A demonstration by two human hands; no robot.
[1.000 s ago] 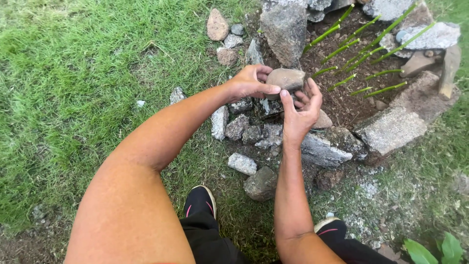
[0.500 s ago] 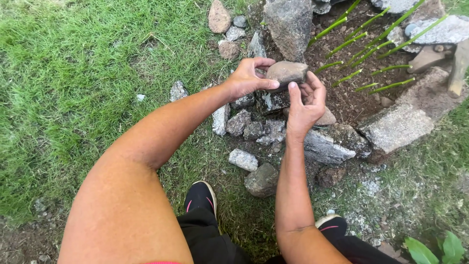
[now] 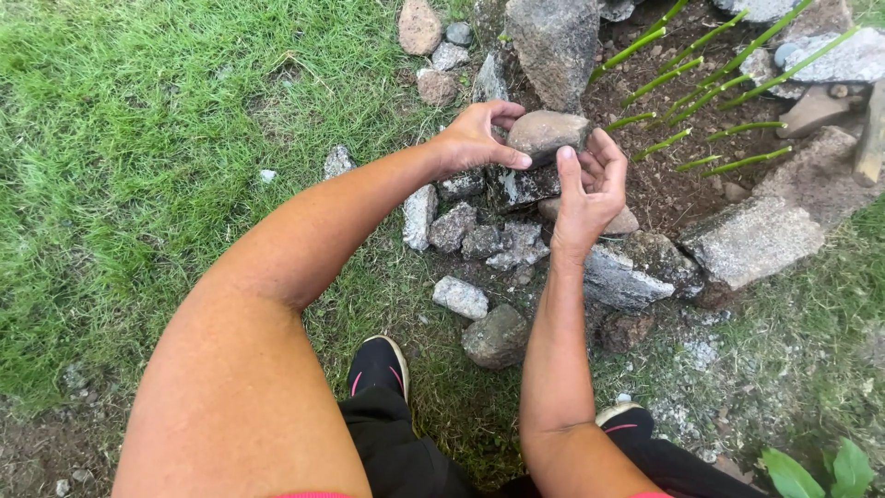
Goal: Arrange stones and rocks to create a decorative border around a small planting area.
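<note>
A rounded brownish stone (image 3: pixel 548 131) rests on top of a dark flat rock (image 3: pixel 521 187) in a stone border. My left hand (image 3: pixel 477 138) grips the stone's left end with thumb and fingers. My right hand (image 3: pixel 590 184) cups its right side, fingers curled against it. Below the hands lie several grey rocks (image 3: pixel 479 235) piled along the border.
A big grey rock (image 3: pixel 553 41) stands behind the stone, with green plant stalks (image 3: pixel 701 83) in bare soil to the right. A large flat slab (image 3: pixel 751 242) lies at right, loose rocks (image 3: pixel 496 337) near my black shoe (image 3: pixel 378 364), grass (image 3: pixel 138 138) at left.
The stone and both hands have shifted slightly up and left onto the dark rock. My right hand has slid from over the stone to its right side.
</note>
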